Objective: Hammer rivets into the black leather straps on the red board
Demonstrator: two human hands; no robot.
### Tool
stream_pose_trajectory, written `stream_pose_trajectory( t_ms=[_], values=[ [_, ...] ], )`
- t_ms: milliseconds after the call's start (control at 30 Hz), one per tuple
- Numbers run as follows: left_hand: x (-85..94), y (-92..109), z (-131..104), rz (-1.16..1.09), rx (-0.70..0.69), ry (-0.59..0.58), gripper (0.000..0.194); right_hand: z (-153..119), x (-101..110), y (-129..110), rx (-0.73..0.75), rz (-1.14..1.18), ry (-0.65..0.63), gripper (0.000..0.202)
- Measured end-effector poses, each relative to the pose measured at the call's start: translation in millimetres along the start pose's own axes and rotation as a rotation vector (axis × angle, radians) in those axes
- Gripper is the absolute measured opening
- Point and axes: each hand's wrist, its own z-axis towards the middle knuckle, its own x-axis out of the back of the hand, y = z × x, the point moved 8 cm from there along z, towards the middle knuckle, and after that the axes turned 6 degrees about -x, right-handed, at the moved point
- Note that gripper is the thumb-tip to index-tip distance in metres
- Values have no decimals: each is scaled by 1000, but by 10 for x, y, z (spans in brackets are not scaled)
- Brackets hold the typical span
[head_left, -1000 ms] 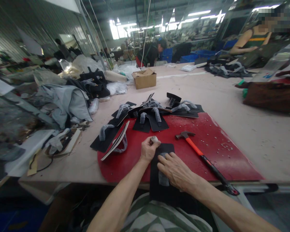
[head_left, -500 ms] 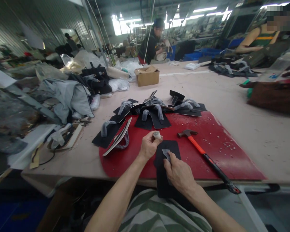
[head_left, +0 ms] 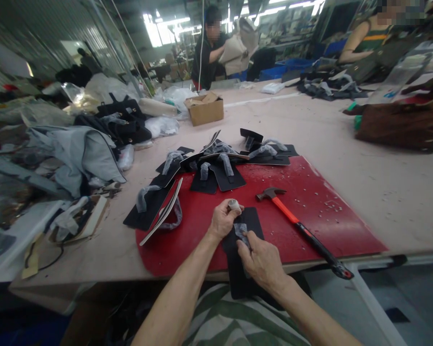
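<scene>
Left hand (head_left: 222, 222) fisted on a small punch (head_left: 233, 204); right hand (head_left: 261, 262) pinching the plastic wrap (head_left: 242, 229) on a black panel (head_left: 242, 254).
Panel looks light, flat and semi-stiff: hold by its edges; wrap is thin and slippery, so pinch firmly.

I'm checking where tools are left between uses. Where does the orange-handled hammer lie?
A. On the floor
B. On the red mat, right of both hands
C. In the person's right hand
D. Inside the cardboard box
B: the orange-handled hammer lies untouched on the red mat, apart from the right hand and left hand.
</scene>
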Motion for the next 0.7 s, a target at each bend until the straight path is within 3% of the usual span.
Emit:
stream_pose_trajectory(
  t_ms=[300, 433, 600, 700],
  values=[
    [-24, 6, 9, 45, -11, -39, 16, 26, 86, 86, -8, 154, -112, 39],
    [-20, 33, 0, 31, -14, -25, 16, 109, 238, 252, 14, 179, -70, 40],
    [-45, 62, -20, 77, -36, -35, 14, 149, 525, 606, -4, -90, 123, 34],
    [-65, 68, -40, 111, -58, -40, 15, 212, 692, 899, -100, -359, 163, 34]
  ],
)
